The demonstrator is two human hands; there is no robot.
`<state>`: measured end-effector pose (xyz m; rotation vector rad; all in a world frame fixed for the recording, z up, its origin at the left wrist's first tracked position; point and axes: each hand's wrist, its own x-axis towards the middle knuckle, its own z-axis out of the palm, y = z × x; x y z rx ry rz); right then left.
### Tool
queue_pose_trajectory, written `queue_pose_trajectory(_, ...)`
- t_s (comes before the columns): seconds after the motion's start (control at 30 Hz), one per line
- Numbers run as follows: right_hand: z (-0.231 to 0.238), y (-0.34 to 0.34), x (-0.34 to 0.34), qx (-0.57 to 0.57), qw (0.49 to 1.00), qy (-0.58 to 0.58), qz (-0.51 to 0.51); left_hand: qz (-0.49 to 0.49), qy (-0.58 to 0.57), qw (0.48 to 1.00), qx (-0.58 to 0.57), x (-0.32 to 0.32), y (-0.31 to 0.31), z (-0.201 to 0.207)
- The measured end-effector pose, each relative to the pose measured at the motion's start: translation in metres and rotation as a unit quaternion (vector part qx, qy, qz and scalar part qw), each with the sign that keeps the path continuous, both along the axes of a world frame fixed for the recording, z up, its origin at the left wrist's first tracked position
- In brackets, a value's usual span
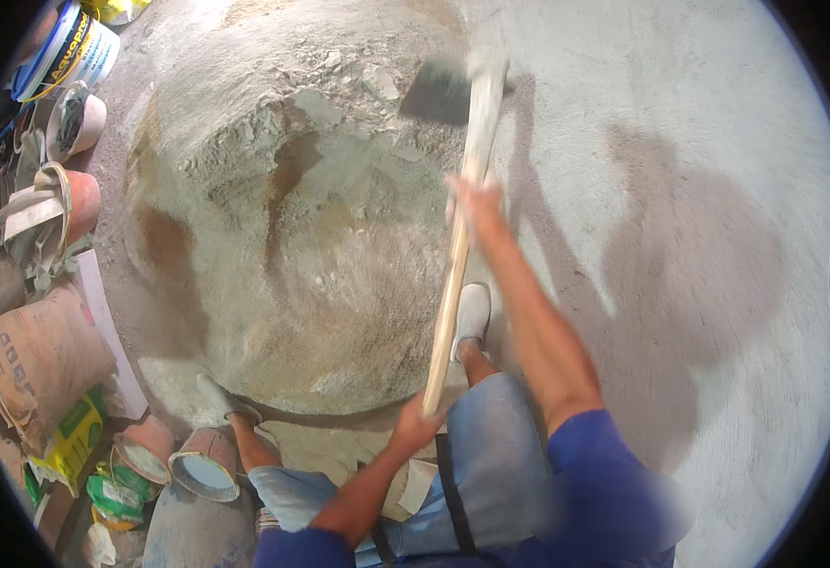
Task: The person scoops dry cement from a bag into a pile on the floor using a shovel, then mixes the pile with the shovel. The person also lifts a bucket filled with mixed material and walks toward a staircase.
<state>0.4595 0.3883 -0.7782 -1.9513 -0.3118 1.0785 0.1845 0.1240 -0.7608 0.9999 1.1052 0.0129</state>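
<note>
Both hands are closed round the long wooden handle of a hoe (pixel 452 293). My right hand (pixel 479 203) grips the shaft higher up, near the head. Lower down, close to my left thigh, my left hand (pixel 417 425) wraps round the butt end. A broad dark metal blade (pixel 438 92) sits at the far end, smeared by motion, above the right edge of a pile of grey-brown powdery mix (pixel 358 275). Whether the blade touches the pile I cannot tell. The pile has a hollow in its middle and a crumbly ridge on its far side.
Along the left stand buckets (pixel 79 204), a white and blue tub (pixel 79 52), a torn paper sack (pixel 45 350) and a yellow-green bag (pixel 74 440). A bucket with pale liquid (pixel 206 471) is near my left leg. My shoes (pixel 473 317) stand at the pile's near edge. Pale concrete floor (pixel 718 123) spreads right.
</note>
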Motion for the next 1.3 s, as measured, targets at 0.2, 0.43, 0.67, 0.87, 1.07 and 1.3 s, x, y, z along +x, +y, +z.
queue_pose_trajectory(0.2,-0.021,0.099,0.082,-0.065,0.98,-0.169,0.079,0.029,-0.089,0.995,-0.036,0.165,0.174,-0.026)
queue_pose_trajectory(0.43,-0.09,0.062,0.055,-0.236,0.903,-0.214,0.288,0.119,-0.063,0.977,-0.163,0.144,0.188,0.009)
queue_pose_trajectory(0.67,-0.072,-0.035,-0.046,-0.277,0.934,-0.117,0.193,0.058,0.012,0.993,-0.102,0.018,0.121,0.05)
queue_pose_trajectory(0.87,-0.029,-0.133,-0.19,-0.257,0.966,0.025,0.0,-0.036,0.111,0.989,-0.096,-0.122,0.049,0.098)
queue_pose_trajectory(1.07,0.007,-0.253,-0.301,-0.192,0.947,0.202,-0.158,-0.093,0.178,0.978,-0.062,-0.22,-0.049,0.145)
queue_pose_trajectory(1.3,0.071,-0.28,-0.283,-0.168,0.936,0.264,-0.163,-0.154,0.206,0.964,-0.07,-0.204,-0.102,0.169)
